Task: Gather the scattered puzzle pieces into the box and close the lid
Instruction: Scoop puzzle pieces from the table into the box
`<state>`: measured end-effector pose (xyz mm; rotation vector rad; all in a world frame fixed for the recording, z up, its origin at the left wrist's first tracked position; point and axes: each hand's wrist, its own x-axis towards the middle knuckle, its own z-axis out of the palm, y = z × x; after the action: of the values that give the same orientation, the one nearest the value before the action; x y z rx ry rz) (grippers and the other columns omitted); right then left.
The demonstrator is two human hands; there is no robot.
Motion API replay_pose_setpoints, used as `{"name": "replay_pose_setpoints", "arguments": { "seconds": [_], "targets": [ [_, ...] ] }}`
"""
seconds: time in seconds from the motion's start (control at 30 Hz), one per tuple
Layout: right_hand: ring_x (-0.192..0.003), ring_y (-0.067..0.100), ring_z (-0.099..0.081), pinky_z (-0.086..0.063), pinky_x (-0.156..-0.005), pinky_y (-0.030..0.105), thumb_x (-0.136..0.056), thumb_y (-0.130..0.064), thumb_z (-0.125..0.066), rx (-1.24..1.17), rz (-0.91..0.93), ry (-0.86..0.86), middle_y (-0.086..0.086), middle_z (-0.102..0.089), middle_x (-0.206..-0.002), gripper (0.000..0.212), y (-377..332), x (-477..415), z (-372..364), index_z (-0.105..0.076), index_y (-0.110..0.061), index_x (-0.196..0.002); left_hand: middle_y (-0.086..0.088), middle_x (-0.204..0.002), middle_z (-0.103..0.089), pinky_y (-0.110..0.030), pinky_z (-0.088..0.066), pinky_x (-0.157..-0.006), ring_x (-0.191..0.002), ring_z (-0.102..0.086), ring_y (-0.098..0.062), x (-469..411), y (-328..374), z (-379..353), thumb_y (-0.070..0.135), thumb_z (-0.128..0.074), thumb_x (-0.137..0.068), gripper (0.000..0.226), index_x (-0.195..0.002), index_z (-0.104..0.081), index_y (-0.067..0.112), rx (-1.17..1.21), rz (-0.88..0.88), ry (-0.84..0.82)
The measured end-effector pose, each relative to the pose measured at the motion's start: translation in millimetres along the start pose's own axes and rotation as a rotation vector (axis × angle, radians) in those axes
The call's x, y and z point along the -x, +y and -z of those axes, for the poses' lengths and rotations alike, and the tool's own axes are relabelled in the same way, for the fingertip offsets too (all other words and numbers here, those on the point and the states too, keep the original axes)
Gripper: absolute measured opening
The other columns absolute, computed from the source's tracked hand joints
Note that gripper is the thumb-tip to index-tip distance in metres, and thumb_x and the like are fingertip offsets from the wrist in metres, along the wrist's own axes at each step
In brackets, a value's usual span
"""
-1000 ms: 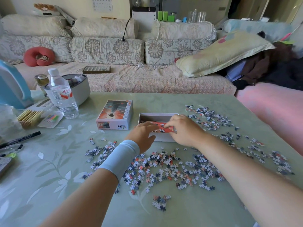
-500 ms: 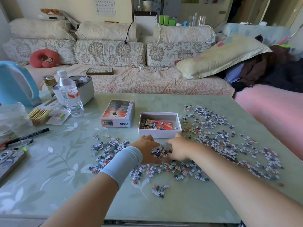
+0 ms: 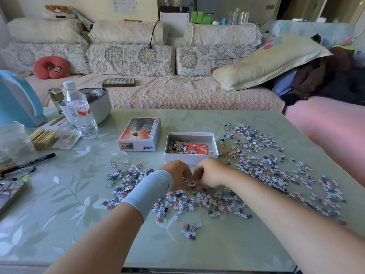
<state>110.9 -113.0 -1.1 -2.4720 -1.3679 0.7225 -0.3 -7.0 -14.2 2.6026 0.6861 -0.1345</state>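
Hands: your left hand (image 3: 178, 176) and right hand (image 3: 210, 173) cup together, grip closed on a clump of puzzle pieces (image 3: 190, 183), just before the open box (image 3: 191, 157) for a short lift. Lid (image 3: 140, 133) waits beside it; most pieces stay scattered on the surface (image 3: 79, 194).

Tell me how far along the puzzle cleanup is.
Early. Done: a small layer of pieces lies in the open white cardboard box. In hand: left hand and right hand cup a clump of pieces. Left: most scattered puzzle pieces cover the green table; the printed lid sits beside the box.
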Motion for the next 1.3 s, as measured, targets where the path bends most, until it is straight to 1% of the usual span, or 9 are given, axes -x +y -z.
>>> {"name": "replay_pose_setpoints", "arguments": {
  "seconds": [0.17, 0.27, 0.4, 0.53, 0.7, 0.87, 1.07, 1.17, 1.3],
  "targets": [
    [-0.090, 0.018, -0.068, -0.054, -0.069, 0.026, -0.068, -0.014, -0.089, -0.164, -0.058, -0.038, -0.002, -0.074, -0.096, 0.026, 3.4, -6.1, 8.8, -0.076, -0.022, -0.088, 0.012, -0.080, -0.062, -0.026, -0.054, -0.079, -0.074, -0.057, -0.012, -5.6, -2.7, 3.2, 0.021, -0.084, -0.069, 0.029, -0.092, -0.068, 0.027, 0.146, -0.007, -0.028],
    [-0.073, 0.012, -0.065, -0.048, -0.053, 0.018, -0.069, -0.008, -0.087, -0.225, -0.017, 0.011, -0.005, -0.072, -0.081, 0.022, 1.0, -4.5, 23.0, -0.077, -0.018, -0.086, 0.010, -0.078, -0.064, -0.024, -0.055, -0.080, -0.071, -0.058, -0.010, -9.5, -8.0, 12.4, 0.012, -0.080, -0.073, 0.023, -0.086, -0.070, 0.028, 0.189, -0.044, -0.004],
    [-0.049, 0.005, -0.062, -0.044, -0.049, 0.014, -0.070, -0.004, -0.082, -0.425, 0.038, 0.315, -0.005, -0.069, -0.057, 0.013, -0.2, -14.2, 48.9, -0.076, -0.015, -0.072, 0.009, -0.072, -0.061, -0.019, -0.050, -0.073, -0.068, -0.055, -0.010, -23.0, -10.8, 34.4, 0.006, -0.077, -0.075, 0.022, -0.082, -0.068, 0.024, 0.430, -0.045, 0.313],
    [-0.053, 0.001, -0.061, -0.041, -0.050, 0.012, -0.076, -0.013, -0.082, -0.436, 0.057, 0.674, -0.006, -0.069, -0.068, 0.010, 10.2, -35.6, 56.4, -0.075, -0.019, -0.077, 0.005, -0.077, -0.066, -0.020, -0.053, -0.073, -0.070, -0.059, -0.011, -39.1, -12.4, 45.4, 0.006, -0.074, -0.076, 0.018, -0.088, -0.069, 0.019, 0.564, -0.013, 0.602],
    [-0.082, 0.013, -0.069, -0.054, -0.080, 0.026, -0.085, -0.018, -0.075, -0.361, 0.129, 0.510, -0.003, -0.075, -0.087, 0.009, 20.1, -44.7, 46.1, -0.078, -0.022, -0.093, 0.006, -0.094, -0.069, -0.022, -0.049, -0.087, -0.084, -0.063, -0.010, -42.3, -14.3, 33.4, 0.012, -0.070, -0.082, 0.022, -0.102, -0.069, 0.021, 0.346, -0.074, 0.457],
    [-0.071, 0.001, -0.060, -0.042, -0.069, 0.017, -0.089, -0.010, -0.066, -0.268, 0.271, 0.545, -0.010, -0.068, -0.080, 0.018, 5.1, -28.2, 44.9, -0.078, -0.022, -0.095, 0.010, -0.096, -0.065, -0.030, -0.054, -0.081, -0.079, -0.062, -0.010, -21.2, -20.7, 38.2, 0.018, -0.064, -0.086, 0.014, -0.093, -0.071, 0.028, 0.049, -0.196, 0.435],
    [-0.123, 0.021, -0.050, -0.044, -0.100, 0.037, -0.086, -0.049, -0.065, 0.221, 0.149, -0.014, 0.001, -0.046, -0.142, 0.059, -5.5, -6.7, 9.7, -0.053, -0.023, -0.138, 0.007, -0.136, -0.050, -0.036, -0.044, -0.101, -0.119, -0.050, -0.017, 8.0, -26.9, 27.7, 0.052, -0.061, -0.084, 0.059, -0.137, -0.045, 0.034, -0.239, -0.017, 0.104],
    [-0.127, 0.026, -0.037, -0.041, -0.102, 0.046, -0.078, -0.066, -0.065, 0.293, 0.128, -0.065, 0.005, -0.037, -0.131, 0.077, -9.1, -2.7, -3.0, -0.048, -0.025, -0.140, 0.006, -0.147, -0.033, -0.044, -0.035, -0.109, -0.134, -0.031, -0.020, 15.4, -25.6, 17.7, 0.068, -0.055, -0.079, 0.076, -0.144, -0.034, 0.036, -0.278, 0.023, 0.006],
    [-0.106, 0.024, -0.054, -0.049, -0.088, 0.038, -0.083, -0.042, -0.073, 0.219, 0.192, -0.049, -0.001, -0.045, -0.111, 0.048, -11.8, 3.3, -5.2, -0.062, -0.029, -0.128, 0.004, -0.135, -0.039, -0.047, -0.039, -0.105, -0.130, -0.034, -0.020, 21.6, -17.7, 10.0, 0.065, -0.059, -0.077, 0.064, -0.135, -0.046, 0.041, -0.273, -0.038, -0.079]
  ]
}}
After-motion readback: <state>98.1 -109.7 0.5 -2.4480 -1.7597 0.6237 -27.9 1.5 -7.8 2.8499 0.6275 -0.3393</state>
